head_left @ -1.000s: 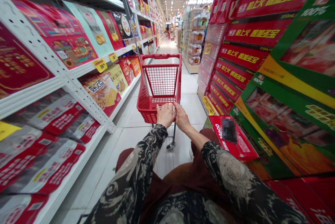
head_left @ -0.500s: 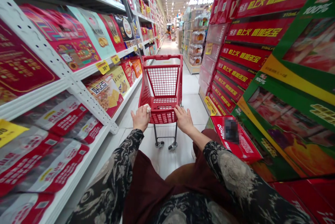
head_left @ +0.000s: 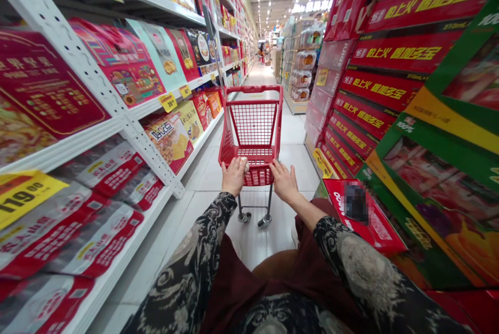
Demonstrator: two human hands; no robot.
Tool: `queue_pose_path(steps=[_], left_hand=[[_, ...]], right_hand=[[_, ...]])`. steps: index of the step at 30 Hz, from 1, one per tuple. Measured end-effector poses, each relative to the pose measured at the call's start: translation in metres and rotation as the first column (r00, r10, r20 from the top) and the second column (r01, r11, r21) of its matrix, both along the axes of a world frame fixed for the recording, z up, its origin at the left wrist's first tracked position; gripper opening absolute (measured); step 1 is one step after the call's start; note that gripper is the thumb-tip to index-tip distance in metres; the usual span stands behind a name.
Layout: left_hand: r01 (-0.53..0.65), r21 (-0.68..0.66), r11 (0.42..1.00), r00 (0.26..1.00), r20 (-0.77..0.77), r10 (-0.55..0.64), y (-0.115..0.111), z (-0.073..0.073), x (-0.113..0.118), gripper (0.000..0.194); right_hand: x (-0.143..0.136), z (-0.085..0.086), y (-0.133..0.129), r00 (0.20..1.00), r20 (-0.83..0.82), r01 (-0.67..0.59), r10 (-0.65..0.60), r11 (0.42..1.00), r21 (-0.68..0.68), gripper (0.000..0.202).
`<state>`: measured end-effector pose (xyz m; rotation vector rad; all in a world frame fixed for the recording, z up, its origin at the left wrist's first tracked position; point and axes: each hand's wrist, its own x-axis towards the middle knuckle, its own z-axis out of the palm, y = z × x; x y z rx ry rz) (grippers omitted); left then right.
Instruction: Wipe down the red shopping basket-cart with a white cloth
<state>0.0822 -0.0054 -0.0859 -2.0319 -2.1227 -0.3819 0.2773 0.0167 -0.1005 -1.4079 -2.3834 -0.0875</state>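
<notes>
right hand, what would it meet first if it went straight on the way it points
Probably the near rim of the red cart; the right hand reaches right up to that edge, though contact is hard to tell.

- Head camera looks from above and behind both hands (head_left: 233, 177), fairly near.
- Faces forward and slightly down, over the cart (head_left: 255, 125), along the aisle (head_left: 294, 141).

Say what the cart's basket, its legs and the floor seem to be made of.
Basket: probably molded red plastic with a satin finish, given its even color and latticed walls. Legs: likely smooth gray metal; they are thin and rod-like. Floor: pale, glossy tile, perhaps ceramic; straight joint lines and soft reflections show.
</notes>
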Motion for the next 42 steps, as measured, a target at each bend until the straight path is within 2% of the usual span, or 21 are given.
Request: queue_pose_path(steps=[4, 7, 11, 15, 18, 21, 25, 28, 30, 37, 39, 42], left_hand=[[-0.145, 0.042, 0.989, 0.987, 0.069, 0.142, -0.003, 0.000, -0.026, 0.047], [-0.173, 0.061, 0.983, 0.980, 0.114, 0.165, -0.002, 0.000, -0.027, 0.047], [-0.071, 0.061, 0.996, 0.993, 0.098, 0.065, 0.006, 0.000, 0.001, 0.044], [0.106, 0.025, 0.994, 0.993, 0.057, -0.108, 0.014, 0.001, 0.040, 0.043], [0.230, -0.010, 0.973, 0.973, 0.019, -0.230, 0.014, 0.003, 0.052, 0.044], [0.232, 0.009, 0.973, 0.973, 0.010, -0.232, 0.008, 0.005, 0.034, 0.045], [0.069, 0.075, 0.995, 0.996, 0.048, -0.073, 0.000, 0.007, -0.008, 0.043], [-0.003, 0.109, 0.994, 0.997, 0.077, -0.005, -0.002, 0.009, -0.018, 0.042], [0.020, 0.108, 0.994, 0.996, 0.082, -0.029, 0.001, 0.010, -0.008, 0.042], [0.235, 0.071, 0.969, 0.969, 0.066, -0.240, 0.018, 0.005, 0.059, 0.043], [0.272, 0.074, 0.959, 0.960, 0.044, -0.276, 0.019, 0.003, 0.062, 0.044], [0.274, 0.070, 0.959, 0.961, 0.005, -0.275, 0.015, 0.000, 0.044, 0.043]], right_hand=[[0.001, -0.002, 0.002, 1.000, -0.009, -0.018, 0.018, 1.000, 0.001, 0.056], [-0.001, -0.004, 0.002, 0.999, -0.031, -0.024, 0.024, 1.000, -0.009, 0.056], [-0.004, -0.004, 0.002, 0.997, -0.076, -0.009, 0.007, 1.000, -0.028, 0.055], [-0.005, 0.000, 0.001, 0.996, -0.091, -0.002, -0.001, 0.999, -0.035, 0.055], [-0.002, 0.002, 0.001, 0.997, -0.081, -0.003, 0.001, 0.999, -0.032, 0.053], [0.000, 0.003, 0.002, 0.997, -0.069, -0.017, 0.015, 0.999, -0.030, 0.052], [-0.001, 0.002, 0.002, 0.996, -0.085, -0.025, 0.021, 0.999, -0.042, 0.053], [-0.004, 0.001, 0.001, 0.995, -0.098, -0.021, 0.016, 0.998, -0.055, 0.053], [-0.006, 0.001, 0.000, 0.995, -0.099, -0.018, 0.011, 0.998, -0.066, 0.053], [-0.006, 0.007, -0.004, 0.993, -0.116, 0.006, -0.019, 0.994, -0.109, 0.058], [-0.005, 0.007, -0.003, 0.994, -0.105, 0.016, -0.028, 0.993, -0.115, 0.060], [-0.003, 0.006, -0.002, 0.997, -0.069, 0.020, -0.028, 0.993, -0.116, 0.059]])
